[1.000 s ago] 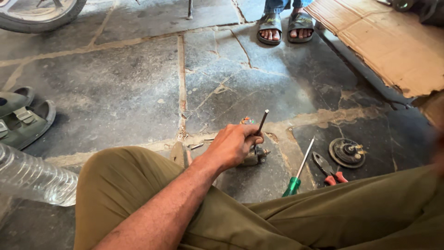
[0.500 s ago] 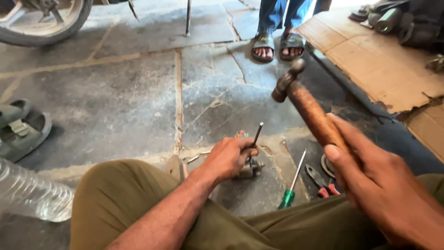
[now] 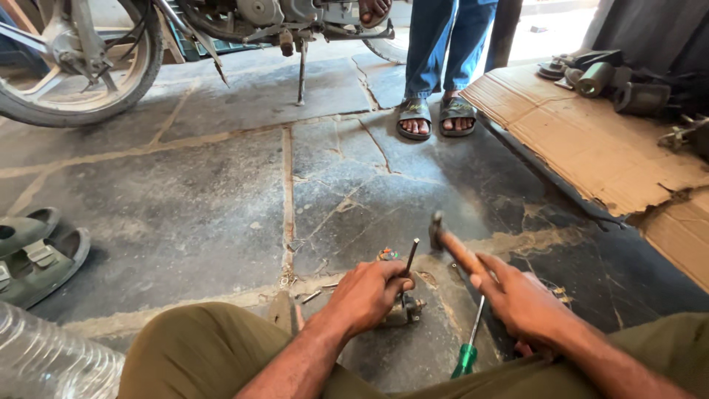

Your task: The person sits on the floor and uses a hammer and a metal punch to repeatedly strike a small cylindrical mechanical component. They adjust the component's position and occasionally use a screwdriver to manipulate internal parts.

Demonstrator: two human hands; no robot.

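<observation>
Gripping upright punch [image 3: 410,258] in left hand [image 3: 367,294], hammer [image 3: 450,246] in right hand [image 3: 521,301] just beside

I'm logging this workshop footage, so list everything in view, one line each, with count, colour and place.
hammer: one, wooden handle, dark head, in the right hand
metal rod: one, dark, upright, steadied by the left hand
small metal part: one, grey, on the floor under the rod
screwdriver: one, green handle, floor by the right hand
motorcycle: one, dark, top left
bystander's sandalled feet: two, blue trousers, top centre
cardboard: brown sheets, right
sandals: pair, dark green, left edge
plastic bottle: one, clear, bottom left
left hand: on the rod
right hand: gripping the hammer
</observation>
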